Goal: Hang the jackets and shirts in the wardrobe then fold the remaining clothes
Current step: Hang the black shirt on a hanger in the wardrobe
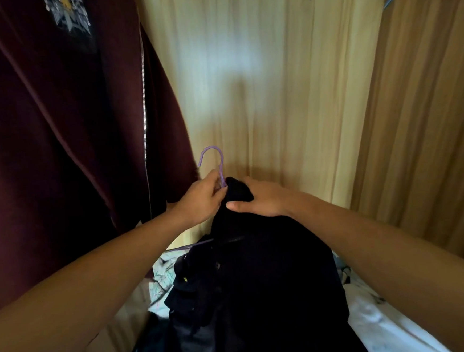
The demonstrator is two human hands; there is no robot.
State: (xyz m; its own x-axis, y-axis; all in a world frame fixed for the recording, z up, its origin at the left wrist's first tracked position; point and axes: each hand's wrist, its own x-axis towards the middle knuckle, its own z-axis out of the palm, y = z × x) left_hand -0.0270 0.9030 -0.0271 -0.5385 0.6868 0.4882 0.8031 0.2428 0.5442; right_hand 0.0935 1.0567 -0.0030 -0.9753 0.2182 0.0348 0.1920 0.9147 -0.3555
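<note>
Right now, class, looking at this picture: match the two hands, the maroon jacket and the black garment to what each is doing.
Things:
1 left hand
2 right hand
3 maroon jacket
4 black garment

States:
A hangs at the left, zip showing
B grips dark fabric at the top
C pinches the purple hanger below its hook
D droops between both forearms

Pairs: 1-C, 2-B, 3-A, 4-D
</note>
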